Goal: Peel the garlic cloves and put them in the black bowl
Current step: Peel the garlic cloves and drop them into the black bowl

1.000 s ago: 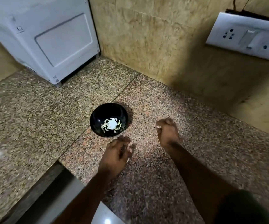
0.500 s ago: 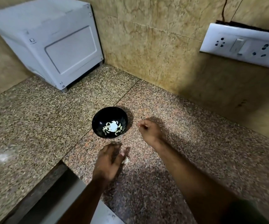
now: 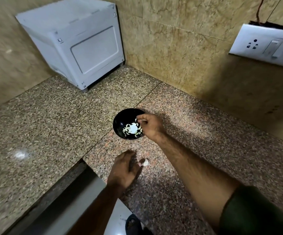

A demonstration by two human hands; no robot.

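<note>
Nearest, your left hand [image 3: 125,168] rests on the granite counter [image 3: 52,116] with loose fingers, holding nothing I can see, just beside a pale bit of garlic [image 3: 145,162]. Farther on, your right hand [image 3: 150,126] hovers over the black bowl [image 3: 120,119], pinching a peeled clove [image 3: 143,120] at its rim. You look to be mid-drop: release it, then fetch the next. Inside lies a ring of peeled cloves [image 3: 126,131] around a white glare.

Head-worn wide camera looks steeply down at the granite counter [image 3: 52,126] corner.
</note>
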